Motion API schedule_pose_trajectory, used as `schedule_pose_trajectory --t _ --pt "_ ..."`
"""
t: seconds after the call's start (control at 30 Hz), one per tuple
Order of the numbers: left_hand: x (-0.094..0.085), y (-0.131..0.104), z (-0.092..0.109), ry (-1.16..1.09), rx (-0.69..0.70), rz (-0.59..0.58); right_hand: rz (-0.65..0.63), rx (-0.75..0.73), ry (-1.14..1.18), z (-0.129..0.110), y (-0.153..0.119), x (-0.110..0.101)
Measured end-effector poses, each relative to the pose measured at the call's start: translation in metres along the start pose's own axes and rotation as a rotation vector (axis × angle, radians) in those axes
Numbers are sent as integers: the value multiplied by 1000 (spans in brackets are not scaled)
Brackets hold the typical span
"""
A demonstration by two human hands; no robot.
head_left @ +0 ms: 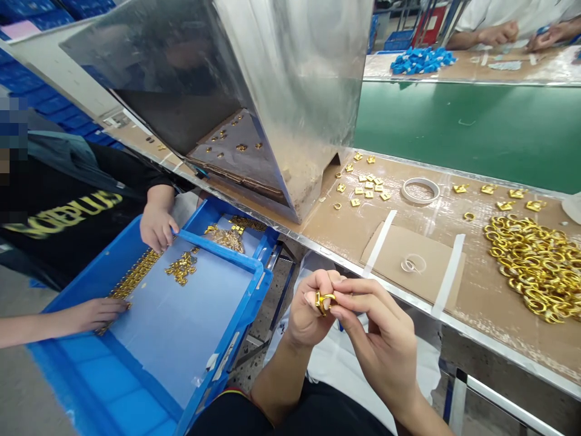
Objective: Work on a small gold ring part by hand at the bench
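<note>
Gold ring (324,301) — pinched between both hands' fingertips (336,298)

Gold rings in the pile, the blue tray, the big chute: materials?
Gold rings: likely plated or polished metal, with bright mirror glints. Blue tray: moulded plastic by its look, uniform matte colour, rounded rim. Chute: sheet metal, dull grey with blurred reflections, possibly galvanised or stainless.

- You're on a factory assembly line — green conveyor belt (467,130), metal hopper (254,79).
- Heaped gold rings (535,266), a blue parts tray (181,327) — co-workers sit around you.
</note>
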State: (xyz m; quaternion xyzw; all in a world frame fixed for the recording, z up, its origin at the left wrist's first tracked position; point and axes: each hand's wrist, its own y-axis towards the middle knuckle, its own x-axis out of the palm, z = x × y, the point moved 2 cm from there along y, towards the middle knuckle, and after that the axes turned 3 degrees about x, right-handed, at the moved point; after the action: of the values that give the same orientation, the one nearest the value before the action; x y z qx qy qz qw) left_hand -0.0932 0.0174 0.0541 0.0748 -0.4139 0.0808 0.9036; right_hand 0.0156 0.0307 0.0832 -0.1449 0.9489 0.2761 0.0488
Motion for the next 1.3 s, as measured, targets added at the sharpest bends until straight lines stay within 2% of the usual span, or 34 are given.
schedule_pose_trajectory --t 0.2,0.43,0.53,0.67,0.73,0.8,0.9,0.97,1.03,1.1,1.3 --pt "0 -1 -4 -109 -89 7 -18 -6 -55 3 0 -1" --pt "3 0 -7 -132 -203 71 52 33 -57 10 -1 0" --pt "2 0 -7 -115 -203 50 66 40 -51 12 -3 1" --pt "-2 1 -8 -55 -153 -38 67 55 -18 13 -6 1" --pt "-4 2 -8 41 -74 -113 63 70 0 14 -9 0" --pt "-7 3 -5 201 110 -198 76 112 25 13 -13 -2" --pt "-6 2 4 584 460 -303 75 300 210 10 -22 -4" --pt "-2 0 11 830 604 -352 22 463 419 7 -27 -5" --pt "1 -2 17 983 693 -395 -36 585 590 2 -30 -6" --pt "5 -5 20 1067 773 -427 -68 643 669 -1 -32 -10" --pt "4 -14 20 1153 892 -451 -150 687 698 -1 -32 -24"
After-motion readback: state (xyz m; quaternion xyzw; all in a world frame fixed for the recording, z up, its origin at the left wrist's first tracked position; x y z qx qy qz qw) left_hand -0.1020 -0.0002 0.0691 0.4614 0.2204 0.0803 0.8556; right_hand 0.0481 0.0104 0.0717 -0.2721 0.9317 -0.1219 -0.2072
